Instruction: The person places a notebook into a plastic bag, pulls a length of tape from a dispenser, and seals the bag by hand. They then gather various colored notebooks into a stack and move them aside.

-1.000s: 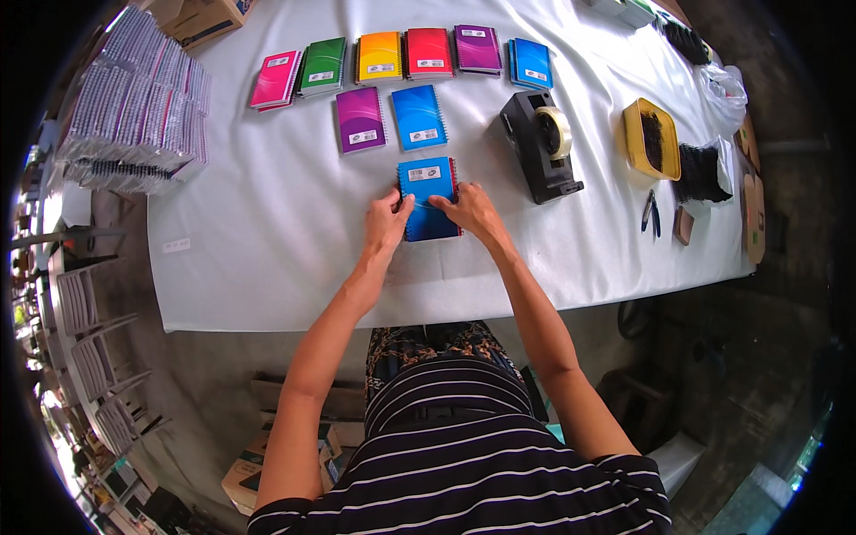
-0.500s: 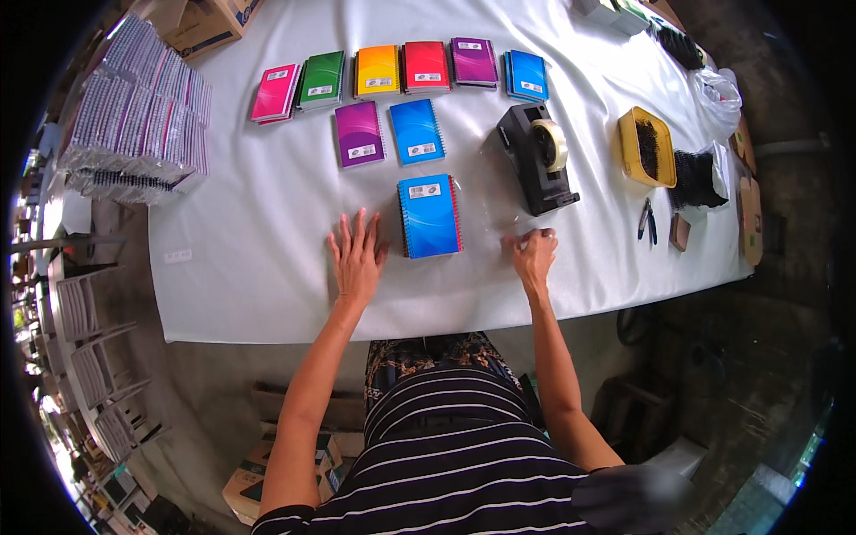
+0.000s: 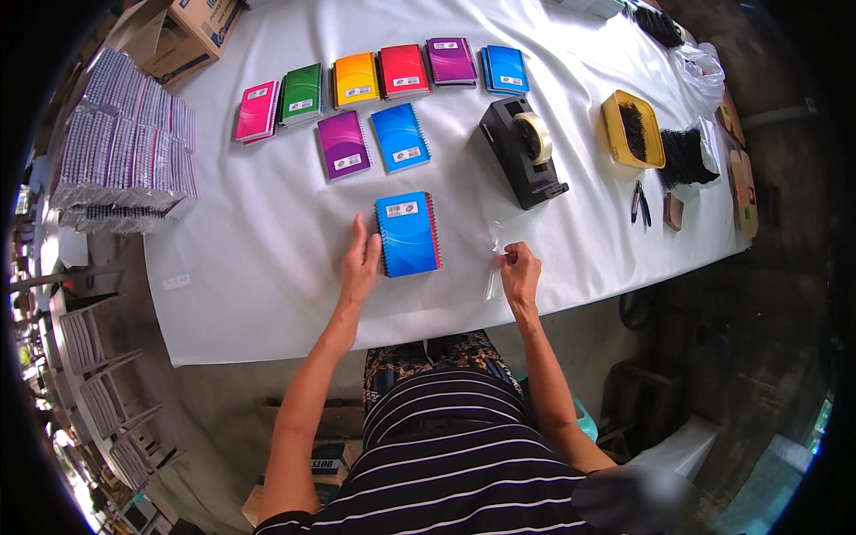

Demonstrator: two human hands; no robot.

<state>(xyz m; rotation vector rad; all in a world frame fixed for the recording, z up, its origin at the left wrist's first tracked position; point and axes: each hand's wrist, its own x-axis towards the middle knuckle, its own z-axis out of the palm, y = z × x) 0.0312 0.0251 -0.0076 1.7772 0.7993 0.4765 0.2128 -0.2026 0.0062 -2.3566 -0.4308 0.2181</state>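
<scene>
A small stack of spiral notebooks (image 3: pixel 407 236), blue cover on top and a red edge showing beneath, lies in front of me. My left hand (image 3: pixel 359 266) is at the stack's left side, fingers stretched out and thumb next to the spiral binding; whether it touches cannot be told. To the right of the stack, my right hand (image 3: pixel 520 275) is closed in a pinch on the edge of a clear plastic sheet (image 3: pixel 493 283). The sheet seems to spread under the stack, though its outline is hard to see. Beyond stands a black tape dispenser (image 3: pixel 522 165) with a tape roll.
Behind lie a purple notebook (image 3: pixel 344 145), a blue notebook (image 3: pixel 401 138) and a row of coloured notebook piles (image 3: pixel 356 80). Wrapped stacks (image 3: pixel 129 143) rise at left beside a cardboard box (image 3: pixel 192 40). At right are a yellow tub (image 3: pixel 615 134) and pliers (image 3: pixel 640 203).
My left hand has turned edge-on and come to the stack's side. My right hand has shifted slightly nearer me and lifts the plastic's edge. The whole view has also shifted a little.
</scene>
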